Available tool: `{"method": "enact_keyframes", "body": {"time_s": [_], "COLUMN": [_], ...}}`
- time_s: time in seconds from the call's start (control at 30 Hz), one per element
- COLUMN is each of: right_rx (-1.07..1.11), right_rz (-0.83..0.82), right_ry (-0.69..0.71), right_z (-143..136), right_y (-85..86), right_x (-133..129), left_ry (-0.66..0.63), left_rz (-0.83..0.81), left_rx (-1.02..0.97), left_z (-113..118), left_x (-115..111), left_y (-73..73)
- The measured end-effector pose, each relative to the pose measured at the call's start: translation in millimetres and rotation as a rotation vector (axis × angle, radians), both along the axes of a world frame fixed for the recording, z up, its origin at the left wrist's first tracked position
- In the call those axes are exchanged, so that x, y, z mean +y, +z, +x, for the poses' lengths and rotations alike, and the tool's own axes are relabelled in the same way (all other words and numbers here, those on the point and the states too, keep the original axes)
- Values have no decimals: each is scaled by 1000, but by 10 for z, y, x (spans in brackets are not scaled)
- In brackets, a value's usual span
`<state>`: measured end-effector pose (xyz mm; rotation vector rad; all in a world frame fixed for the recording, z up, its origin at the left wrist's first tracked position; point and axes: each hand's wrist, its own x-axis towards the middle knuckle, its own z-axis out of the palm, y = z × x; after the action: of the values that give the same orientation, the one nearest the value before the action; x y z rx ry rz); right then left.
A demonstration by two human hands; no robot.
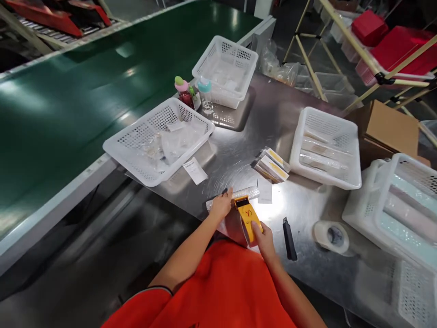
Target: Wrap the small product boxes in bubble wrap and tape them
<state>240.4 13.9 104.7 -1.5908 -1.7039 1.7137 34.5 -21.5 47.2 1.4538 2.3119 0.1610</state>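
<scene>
My right hand (264, 239) grips a yellow hand-held tool (250, 217), which looks like a tape dispenser, with red writing and a dark head. Its head end rests at a narrow bubble-wrapped package (248, 193) lying at the table's near edge. On the left part of that package, my left hand (221, 204) has its fingers closed over it; the package's contents cannot be made out. Just beyond lies a white slip of paper (265, 192). A black utility knife (289, 239) is to the right of my right hand, with a roll of clear tape (331, 237) farther right.
White baskets stand around the metal table (235, 146): one with plastic bags (136, 171) at left, one at the back (251, 68), one with wrapped packages (357, 175) at right. Small packets (272, 165), a white card (195, 171) and bottles (205, 96) are nearby. A green conveyor (68, 118) runs at left.
</scene>
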Motion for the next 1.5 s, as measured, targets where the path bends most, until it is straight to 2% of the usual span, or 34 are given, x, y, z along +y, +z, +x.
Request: {"method": "enact_keyframes", "body": {"time_s": [0.13,0.37,0.53,0.63,0.77,0.9,1.0,1.1,1.17,1.27,1.4,1.5], "right_rx": [-24,-37,-57,-53,-30,-51,-14,41,52,51,36,39], "right_rz": [-96,-76,-59,-66,-115,-70,-55,-53,-41,-16,-9,-36], "right_ry": [2,-32,-25,-17,-31,32,88,186,270,389,521,599], "right_z": [240,36,66,96,141,194,211,210,208,233,370,517], "right_y": [48,-99,-185,-188,-199,-192,-44,257,482,754,936,1011], "right_x": [-118,-13,-1,-13,-8,49,140,252,315,372,408,434], "left_ry": [-37,-25,-72,-43,12,53,104,162,271,510,709,740], "left_rz": [-82,-231,-297,-292,-230,-141,-74,-50,-62,-76,-69,-92], "left_rx": [-25,-151,-281,-363,-446,-583,-730,-942,-1219,-1601,-1686,-1714], "left_z": [-41,-88,-198,-235,-210,-246,-335,-391,-387,-349,-306,-276], "left_x": [38,187,489,631,648,610,555,423,297,94,-145,-261], "left_y": [96,230,130,41,-1,61,189,375,504,664,801,874]}}
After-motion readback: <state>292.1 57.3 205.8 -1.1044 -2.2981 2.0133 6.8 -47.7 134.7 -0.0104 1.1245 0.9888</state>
